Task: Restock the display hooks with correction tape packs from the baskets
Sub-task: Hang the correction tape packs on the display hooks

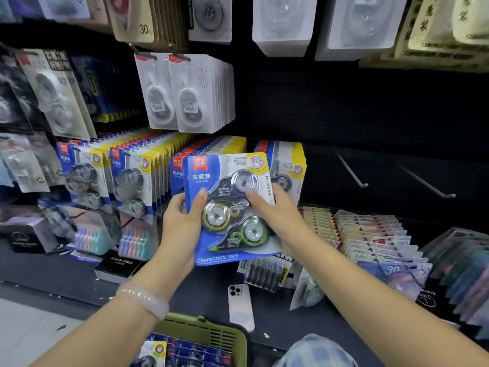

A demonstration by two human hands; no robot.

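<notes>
Green basket (211, 330) of correction tape packs (182, 352)

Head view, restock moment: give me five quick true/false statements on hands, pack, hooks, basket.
1. Both hands hold the blue correction tape pack. True: the left hand grips its left edge, the right hand its right side.
2. The pack holds three tape dispensers. True.
3. The two bare hooks lie left of the pack. False: they stick out to its right.
4. The green basket is empty. False: packs lie in it.
5. The white phone hangs on a hook. False: it lies flat on the dark shelf.
</notes>
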